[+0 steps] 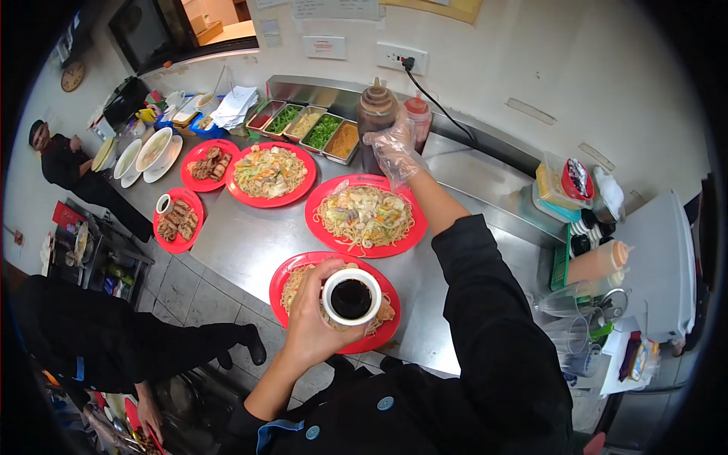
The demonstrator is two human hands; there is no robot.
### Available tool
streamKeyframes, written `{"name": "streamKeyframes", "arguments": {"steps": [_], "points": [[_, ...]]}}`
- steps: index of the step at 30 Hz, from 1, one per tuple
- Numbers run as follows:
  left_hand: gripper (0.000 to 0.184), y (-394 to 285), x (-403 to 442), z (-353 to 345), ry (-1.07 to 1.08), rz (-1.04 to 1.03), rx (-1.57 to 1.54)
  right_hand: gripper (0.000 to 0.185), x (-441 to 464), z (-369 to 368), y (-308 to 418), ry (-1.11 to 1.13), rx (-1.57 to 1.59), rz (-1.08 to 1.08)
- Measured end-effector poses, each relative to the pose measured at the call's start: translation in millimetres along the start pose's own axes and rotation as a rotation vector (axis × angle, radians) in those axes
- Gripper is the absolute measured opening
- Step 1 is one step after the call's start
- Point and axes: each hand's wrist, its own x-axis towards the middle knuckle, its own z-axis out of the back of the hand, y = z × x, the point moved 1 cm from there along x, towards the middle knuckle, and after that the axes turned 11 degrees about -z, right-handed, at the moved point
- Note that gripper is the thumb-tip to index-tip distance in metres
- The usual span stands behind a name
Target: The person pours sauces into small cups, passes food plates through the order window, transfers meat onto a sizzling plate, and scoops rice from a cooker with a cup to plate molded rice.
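My left hand is bare and closed round a small white cup of dark sauce, held above a red plate of noodles. In a clear plastic glove, my right hand reaches to the back of the counter, its fingers on the side of a dark squeeze bottle. A red sauce bottle stands just right of it, partly behind the glove. Below the bottles lies a red plate of noodles with vegetables. Another red noodle plate is to its left.
Metal trays of toppings line the back. Two red plates of meat and white bowls are left. Squeeze bottles and clear cups stand right. One person stands far left, another person lower left.
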Motion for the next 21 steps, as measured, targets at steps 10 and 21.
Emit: {"name": "streamKeyframes", "arguments": {"steps": [10,21], "points": [[0.072,33.7,38.0,-43.8,0.346,-0.138,0.195,0.022,-105.0,139.4,24.5,0.301,-1.028,0.060],[0.074,128.8,47.0,-181.9,0.604,-0.132,0.247,0.045,-385.3,218.0,-11.0,0.389,-1.072,-0.118]]}}
